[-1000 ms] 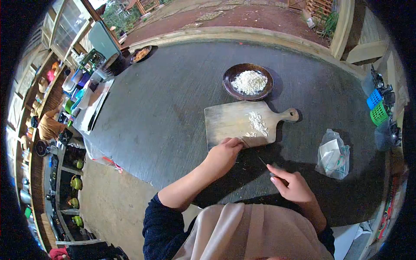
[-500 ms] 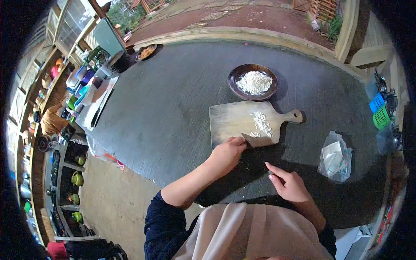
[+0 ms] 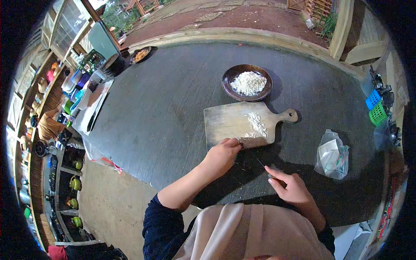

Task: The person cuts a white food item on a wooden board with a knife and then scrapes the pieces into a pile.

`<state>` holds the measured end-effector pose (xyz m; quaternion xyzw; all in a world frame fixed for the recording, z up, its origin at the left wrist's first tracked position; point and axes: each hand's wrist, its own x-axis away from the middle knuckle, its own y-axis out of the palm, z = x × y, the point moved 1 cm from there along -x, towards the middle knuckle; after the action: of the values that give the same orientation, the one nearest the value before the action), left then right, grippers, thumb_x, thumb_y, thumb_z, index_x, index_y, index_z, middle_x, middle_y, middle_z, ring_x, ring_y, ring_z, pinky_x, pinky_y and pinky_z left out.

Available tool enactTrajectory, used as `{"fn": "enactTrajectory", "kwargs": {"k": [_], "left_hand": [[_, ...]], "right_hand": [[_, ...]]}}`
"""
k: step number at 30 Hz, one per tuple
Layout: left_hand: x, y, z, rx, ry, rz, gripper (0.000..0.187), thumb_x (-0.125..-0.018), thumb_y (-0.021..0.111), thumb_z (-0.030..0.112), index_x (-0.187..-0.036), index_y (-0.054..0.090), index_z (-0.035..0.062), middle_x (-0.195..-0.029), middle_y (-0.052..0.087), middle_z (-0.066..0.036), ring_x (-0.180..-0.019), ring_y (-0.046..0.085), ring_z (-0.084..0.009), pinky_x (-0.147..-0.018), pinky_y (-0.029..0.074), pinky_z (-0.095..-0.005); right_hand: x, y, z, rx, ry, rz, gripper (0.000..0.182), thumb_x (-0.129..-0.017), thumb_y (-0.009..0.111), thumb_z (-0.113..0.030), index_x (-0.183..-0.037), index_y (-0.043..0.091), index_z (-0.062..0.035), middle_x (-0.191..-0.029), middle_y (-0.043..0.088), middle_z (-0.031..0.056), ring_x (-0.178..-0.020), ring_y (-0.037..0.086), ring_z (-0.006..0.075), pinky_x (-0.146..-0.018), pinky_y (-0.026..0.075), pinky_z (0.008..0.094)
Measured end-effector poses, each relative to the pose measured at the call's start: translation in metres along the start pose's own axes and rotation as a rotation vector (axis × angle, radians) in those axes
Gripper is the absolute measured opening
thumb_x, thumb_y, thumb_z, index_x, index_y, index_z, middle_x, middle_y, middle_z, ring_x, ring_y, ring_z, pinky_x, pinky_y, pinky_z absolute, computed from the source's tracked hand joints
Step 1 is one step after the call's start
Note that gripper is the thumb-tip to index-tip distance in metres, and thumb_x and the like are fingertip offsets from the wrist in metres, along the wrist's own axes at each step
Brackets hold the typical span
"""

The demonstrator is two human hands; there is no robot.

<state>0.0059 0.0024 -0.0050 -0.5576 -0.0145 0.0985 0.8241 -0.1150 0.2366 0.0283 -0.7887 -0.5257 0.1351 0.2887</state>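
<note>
The wooden cutting board (image 3: 225, 119) lies on the dark table with its handle to the right. Thin white shreds (image 3: 256, 124) are scattered over its right half. At the board's near edge, my left hand (image 3: 223, 156) is closed with the fingertips bunched together; what they hold is hidden. My right hand (image 3: 292, 186) is closed around a small knife (image 3: 260, 163), its index finger stretched along it. Only a thin dark line of blade shows, pointing up and left toward the board. Just beyond the board stands a brown bowl (image 3: 226, 83) heaped with white shreds (image 3: 249, 83).
To the right lies a clear plastic bag (image 3: 331, 156) with something white inside. Blue (image 3: 373, 99) and green baskets (image 3: 378, 114) are at the right edge. A dish of orange-brown food (image 3: 141, 55) sits at the far left, near stacked dark plates (image 3: 113, 65).
The knife has come away from the board and my left fingers, with its blade now edge-on near my right index finger. The whole view has shifted slightly; the shreds look unchanged.
</note>
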Motion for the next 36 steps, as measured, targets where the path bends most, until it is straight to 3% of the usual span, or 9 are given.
{"fn": "enactTrajectory", "kwargs": {"k": [6,8,12,14,24,26,33,36], "left_hand": [[0.001,-0.004,0.003,-0.018,-0.011,0.015,0.034,-0.079,0.056,0.003,-0.112,0.063,0.0033,-0.113,0.06,-0.01,-0.108,0.058,-0.0308,-0.089,0.052,-0.0373],[0.0,-0.002,0.001,-0.021,0.002,0.024,0.035,-0.079,0.056,0.002,-0.113,0.063,0.003,-0.113,0.06,-0.01,-0.108,0.058,-0.0309,-0.089,0.053,-0.0375],[0.001,-0.001,0.002,0.013,-0.009,0.029,0.033,-0.08,0.055,0.002,-0.112,0.063,0.0026,-0.113,0.06,-0.01,-0.107,0.058,-0.031,-0.089,0.053,-0.0375],[0.0,-0.001,0.002,-0.013,-0.02,0.02,0.032,-0.08,0.056,0.002,-0.111,0.063,0.0023,-0.111,0.06,-0.01,-0.107,0.058,-0.0311,-0.089,0.053,-0.0377],[0.001,-0.002,0.002,0.001,0.007,0.048,0.031,-0.079,0.057,0.002,-0.11,0.063,0.0016,-0.109,0.06,-0.011,-0.105,0.058,-0.0313,-0.088,0.052,-0.0375],[0.001,-0.003,0.003,-0.007,0.008,0.032,0.032,-0.078,0.057,0.002,-0.11,0.063,0.0015,-0.11,0.06,-0.011,-0.106,0.058,-0.0312,-0.089,0.052,-0.0375],[0.001,0.002,-0.002,0.027,0.014,0.063,0.033,-0.078,0.057,0.002,-0.111,0.063,0.0017,-0.112,0.061,-0.011,-0.107,0.058,-0.031,-0.092,0.05,-0.0376],[0.0,0.001,-0.001,0.014,0.002,0.039,0.033,-0.078,0.056,0.002,-0.111,0.063,0.0019,-0.113,0.061,-0.011,-0.107,0.058,-0.031,-0.092,0.05,-0.0371]], "right_hand": [[-0.001,-0.002,0.0,0.041,0.091,-0.063,0.038,-0.09,0.064,-0.013,-0.127,0.06,-0.0122,-0.099,0.065,0.022,-0.064,0.064,0.0118,-0.062,0.048,0.0266],[0.0,0.002,0.006,0.029,-0.002,0.003,0.038,-0.09,0.064,-0.013,-0.128,0.06,-0.0124,-0.096,0.064,0.023,-0.059,0.058,0.0099,-0.06,0.048,0.0267],[0.0,0.0,0.001,0.018,0.046,-0.034,0.038,-0.09,0.064,-0.013,-0.128,0.06,-0.0125,-0.092,0.064,0.0234,-0.058,0.049,0.0069,-0.059,0.047,0.0264],[0.0,-0.001,0.002,0.03,0.062,-0.031,0.037,-0.091,0.062,-0.024,-0.128,0.06,-0.023,-0.077,0.064,0.0205,-0.063,0.065,0.0356,-0.054,0.049,0.0358],[-0.001,0.0,0.002,0.0,-0.006,-0.008,0.038,-0.091,0.062,-0.022,-0.128,0.059,-0.0207,-0.083,0.065,0.0212,-0.066,0.066,0.0356,-0.055,0.05,0.0361],[-0.001,0.002,0.004,0.076,-0.011,-0.016,0.038,-0.091,0.063,-0.015,-0.128,0.059,-0.0113,-0.097,0.064,0.0236,-0.063,0.051,0.0033,-0.06,0.047,0.0264],[-0.006,0.008,0.004,-0.065,-0.048,0.043,0.037,-0.091,0.062,-0.012,-0.128,0.059,-0.0111,-0.095,0.065,0.0241,-0.066,0.053,0.0024,-0.061,0.048,0.0262],[-0.004,0.003,0.006,-0.019,0.047,0.003,0.037,-0.092,0.062,-0.011,-0.128,0.059,-0.0111,-0.095,0.065,0.024,-0.067,0.053,0.0019,-0.06,0.048,0.0259]]}}
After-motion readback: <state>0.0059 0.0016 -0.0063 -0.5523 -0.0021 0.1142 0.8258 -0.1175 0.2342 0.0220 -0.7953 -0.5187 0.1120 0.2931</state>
